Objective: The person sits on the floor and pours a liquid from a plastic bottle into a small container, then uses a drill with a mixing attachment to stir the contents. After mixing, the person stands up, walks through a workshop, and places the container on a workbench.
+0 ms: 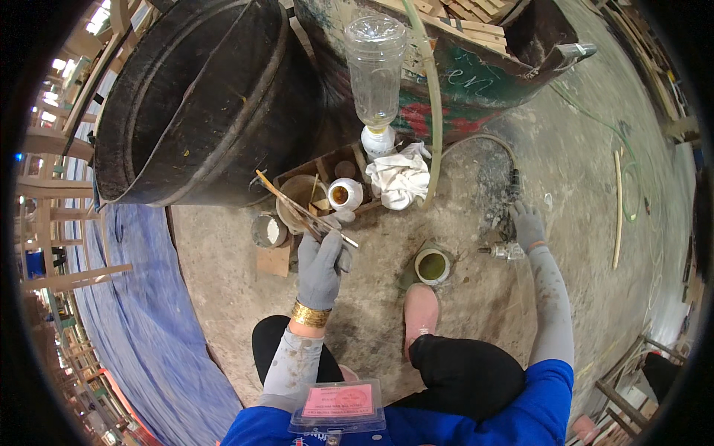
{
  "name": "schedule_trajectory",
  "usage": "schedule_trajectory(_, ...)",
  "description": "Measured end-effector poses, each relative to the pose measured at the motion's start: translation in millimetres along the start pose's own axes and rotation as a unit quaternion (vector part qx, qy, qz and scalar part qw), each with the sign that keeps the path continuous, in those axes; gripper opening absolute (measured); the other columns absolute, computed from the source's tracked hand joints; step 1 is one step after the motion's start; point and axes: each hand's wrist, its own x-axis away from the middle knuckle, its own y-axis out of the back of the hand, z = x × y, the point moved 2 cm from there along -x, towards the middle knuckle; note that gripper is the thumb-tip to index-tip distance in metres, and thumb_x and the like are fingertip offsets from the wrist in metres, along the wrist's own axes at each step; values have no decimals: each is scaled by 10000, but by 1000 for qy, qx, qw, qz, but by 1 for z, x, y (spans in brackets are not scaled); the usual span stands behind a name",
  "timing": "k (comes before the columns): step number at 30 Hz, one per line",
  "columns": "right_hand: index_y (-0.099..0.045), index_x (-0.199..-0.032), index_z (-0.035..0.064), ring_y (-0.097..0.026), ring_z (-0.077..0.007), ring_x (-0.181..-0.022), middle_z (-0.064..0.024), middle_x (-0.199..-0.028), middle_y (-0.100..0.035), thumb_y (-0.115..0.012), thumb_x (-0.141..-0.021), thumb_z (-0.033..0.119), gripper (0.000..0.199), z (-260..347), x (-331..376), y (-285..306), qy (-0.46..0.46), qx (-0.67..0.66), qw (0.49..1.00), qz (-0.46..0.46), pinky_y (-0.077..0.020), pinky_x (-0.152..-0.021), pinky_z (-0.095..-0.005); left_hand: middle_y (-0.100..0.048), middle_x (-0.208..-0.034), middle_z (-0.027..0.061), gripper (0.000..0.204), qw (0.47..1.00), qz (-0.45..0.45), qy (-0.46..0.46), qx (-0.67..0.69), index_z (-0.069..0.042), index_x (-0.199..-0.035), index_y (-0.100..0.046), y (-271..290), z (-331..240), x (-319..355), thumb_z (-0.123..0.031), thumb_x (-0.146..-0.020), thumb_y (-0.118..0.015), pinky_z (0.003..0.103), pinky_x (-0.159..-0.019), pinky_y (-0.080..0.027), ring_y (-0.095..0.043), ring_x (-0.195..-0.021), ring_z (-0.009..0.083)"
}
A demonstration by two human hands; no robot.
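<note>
Left hand (321, 262): grey-gloved, fingers curled closed around a thin brush (305, 209) whose stick slants toward 10 o'clock. Right hand (526, 224): grey-gloved, fingers bent down onto a small metal fitting (506, 251) on the concrete floor (476, 297). Open tin of yellowish liquid (432, 265) at 3 o'clock of the left hand.

A thin wooden-handled brush (305, 209) lies slantwise in the gloved left hand (321, 264), just in front of the wooden tray (327, 165). A small metal spray gun (507, 251) sits on the floor right of that tray, under the gloved right hand (526, 224).
</note>
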Motion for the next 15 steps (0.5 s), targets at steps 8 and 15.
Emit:
schedule_trajectory(8,-525,-1278,225,-238,-248,-1395,16,-1462,-362,-489,-882,182,400,-6,-15,-15,218,213,949,78,-161,-1162,-424,-492,-678,-31,265,998,-32,6,-49,5,-1134,-562,-17,-3,0,-167,-956,-467,193,-440,-298,-385,-498,33)
schedule_trajectory(15,-534,-1236,172,-263,-260,-1381,-23,-1400,-417,-521,-844,145,394,-25,-14,-29,269,132,949,99,-186,-1159,-404,-391,-591,-69,281,996,-40,35,-65,5,-1142,-568,-9,9,6,-197,-974,-467,192,-446,-280,-339,-478,25)
